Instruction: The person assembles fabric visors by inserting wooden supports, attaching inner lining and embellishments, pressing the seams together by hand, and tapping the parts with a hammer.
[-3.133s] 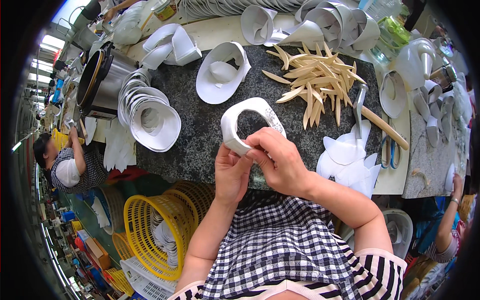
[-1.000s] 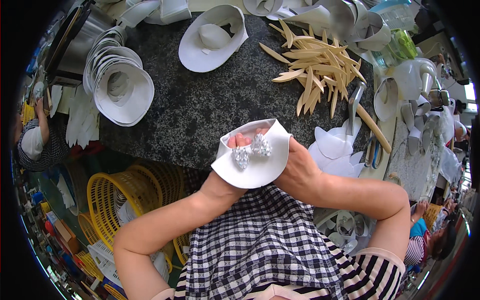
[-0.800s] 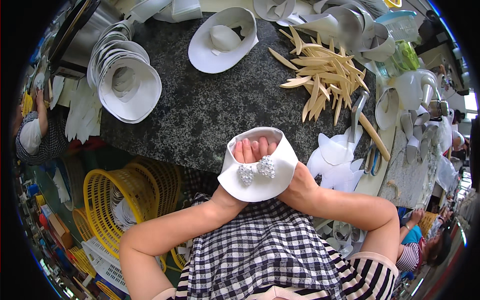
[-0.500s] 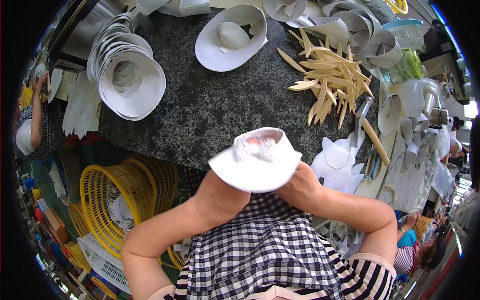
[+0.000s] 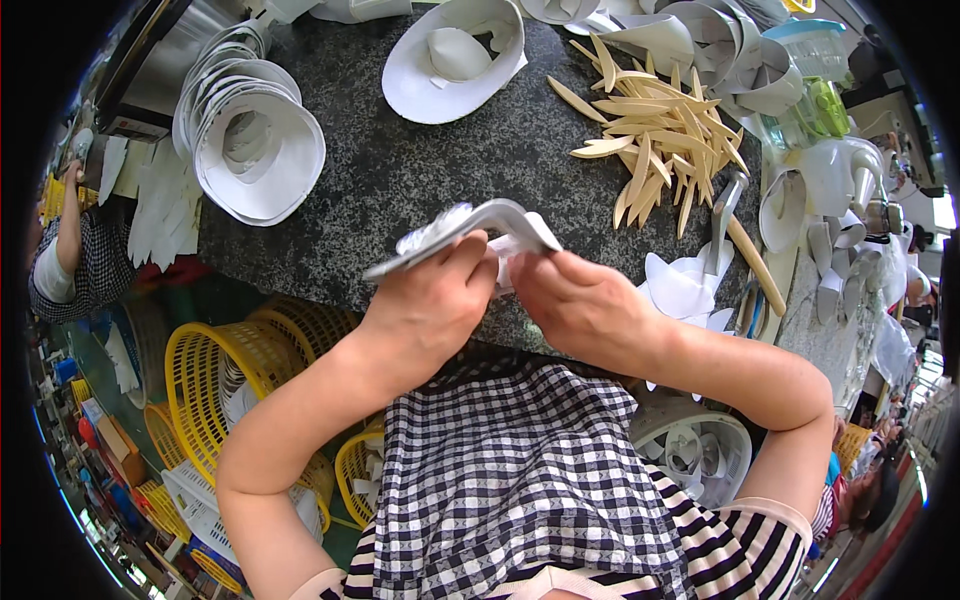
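Both hands hold a white shoe upper above the near edge of the dark speckled table. It is tilted so that its grey edge shows, and a raised white ornament sits on its left part. My left hand is closed around the upper's lower left side. With its fingers bent together, my right hand grips the right end; the fingertips are partly hidden behind the piece. Farther off on the table lies another white upper. A nested stack of white uppers stands at the left.
At the right lies a pile of pale crescent-shaped strips. Near it are a wooden-handled hammer, white cut pieces and blue-handled scissors. Yellow baskets stand below left, a white tub below right. Another person is at far left.
Both hands have moved away from my body, over the table, carrying the shoe upper. They have turned it from showing its broad white face to nearly edge-on.
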`<state>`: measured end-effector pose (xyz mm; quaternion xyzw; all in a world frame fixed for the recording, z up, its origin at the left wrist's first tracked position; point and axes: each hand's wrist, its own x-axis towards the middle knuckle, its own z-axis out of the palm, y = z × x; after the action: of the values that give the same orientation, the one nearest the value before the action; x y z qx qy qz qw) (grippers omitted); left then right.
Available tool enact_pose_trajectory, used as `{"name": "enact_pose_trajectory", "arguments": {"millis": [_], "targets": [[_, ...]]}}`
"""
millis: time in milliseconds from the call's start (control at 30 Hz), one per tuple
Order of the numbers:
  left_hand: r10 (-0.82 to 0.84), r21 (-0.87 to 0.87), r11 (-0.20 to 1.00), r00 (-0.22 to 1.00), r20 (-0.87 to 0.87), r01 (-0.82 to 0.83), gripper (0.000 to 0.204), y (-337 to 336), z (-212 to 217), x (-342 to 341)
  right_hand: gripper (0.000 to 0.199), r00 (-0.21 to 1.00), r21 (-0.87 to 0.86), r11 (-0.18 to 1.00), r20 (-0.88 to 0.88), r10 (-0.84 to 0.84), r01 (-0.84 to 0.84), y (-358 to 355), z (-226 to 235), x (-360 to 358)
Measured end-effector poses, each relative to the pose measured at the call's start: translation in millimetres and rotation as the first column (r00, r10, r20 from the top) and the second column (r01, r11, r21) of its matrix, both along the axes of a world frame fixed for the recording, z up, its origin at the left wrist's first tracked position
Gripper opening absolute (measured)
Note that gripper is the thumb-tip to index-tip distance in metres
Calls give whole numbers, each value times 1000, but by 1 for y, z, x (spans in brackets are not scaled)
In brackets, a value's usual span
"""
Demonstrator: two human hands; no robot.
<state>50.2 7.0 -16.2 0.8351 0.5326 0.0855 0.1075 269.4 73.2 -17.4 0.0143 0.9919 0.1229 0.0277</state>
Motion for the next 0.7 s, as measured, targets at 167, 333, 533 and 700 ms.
{"name": "enact_pose_trajectory", "arguments": {"millis": [167, 333, 533, 700], "targets": [[-50, 173, 985, 989, 141, 26, 22, 3, -8, -2, 45, 959, -268, 963, -272, -80, 4, 7, -1, 4], [28, 120, 992, 997, 77, -37, 18, 3, -13, 5, 43, 948, -327, 941, -263, -181, 89, 2, 5, 2], [132, 160, 974, 978, 162, -158, 9, 12, -20, 7, 38, 943, -220, 955, -223, -248, 199, -10, -3, -6], [146, 73, 983, 955, 259, -170, 14, 12, -15, 4, 34, 924, -209, 948, -251, -289, 239, -14, -9, -10]]}}
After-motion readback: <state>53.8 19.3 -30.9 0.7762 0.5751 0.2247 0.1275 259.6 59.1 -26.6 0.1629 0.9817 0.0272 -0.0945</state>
